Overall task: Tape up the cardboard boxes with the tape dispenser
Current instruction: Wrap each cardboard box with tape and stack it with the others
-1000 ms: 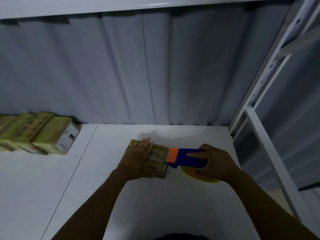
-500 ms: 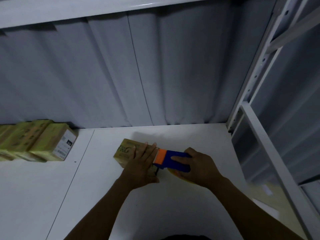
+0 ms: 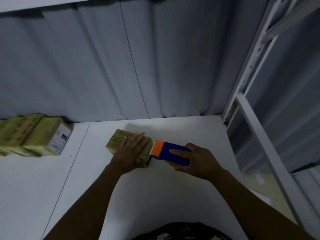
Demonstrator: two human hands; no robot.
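The left hand (image 3: pixel 131 153) lies flat on the cardboard box (image 3: pixel 117 142) on the tabletop (image 3: pixel 173 196), grip apart, fingers straight, hiding its near half. The right hand (image 3: pixel 199 161) has its grip clamped round the blue-and-orange tape dispenser (image 3: pixel 170 151) at the box's right end, its roll (image 3: pixel 170 164) mostly hidden. The other boxes (image 3: pixel 43 137) at far left are cut off.

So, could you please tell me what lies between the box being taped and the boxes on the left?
Head view: only white tabletop between the box and the stacked boxes, crossed by a thin seam, plus one small dark speck.
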